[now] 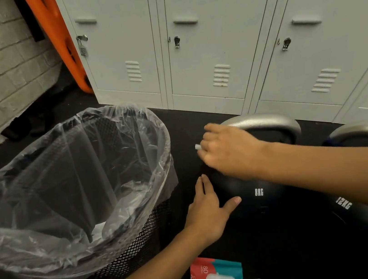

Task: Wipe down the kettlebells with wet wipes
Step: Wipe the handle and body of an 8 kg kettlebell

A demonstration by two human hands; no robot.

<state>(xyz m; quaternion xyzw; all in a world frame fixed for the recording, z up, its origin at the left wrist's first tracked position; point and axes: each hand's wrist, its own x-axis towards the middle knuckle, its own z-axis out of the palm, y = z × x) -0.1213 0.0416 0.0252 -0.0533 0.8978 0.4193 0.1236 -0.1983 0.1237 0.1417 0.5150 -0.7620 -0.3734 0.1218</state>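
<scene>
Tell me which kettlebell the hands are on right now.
The 8KG kettlebell, next to the bin. The left hand steadies its side and the right hand wipes near its handle. The 12KG kettlebell is untouched.

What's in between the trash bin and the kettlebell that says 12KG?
In the head view, the 8KG kettlebell sits between the trash bin and the 12KG kettlebell. Both hands are on it: the left hand braces its side, the right hand wipes near its handle.

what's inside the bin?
The mesh bin holds a clear liner with something white, likely used wipes, at the bottom. Liner folds hide the rest.
</scene>
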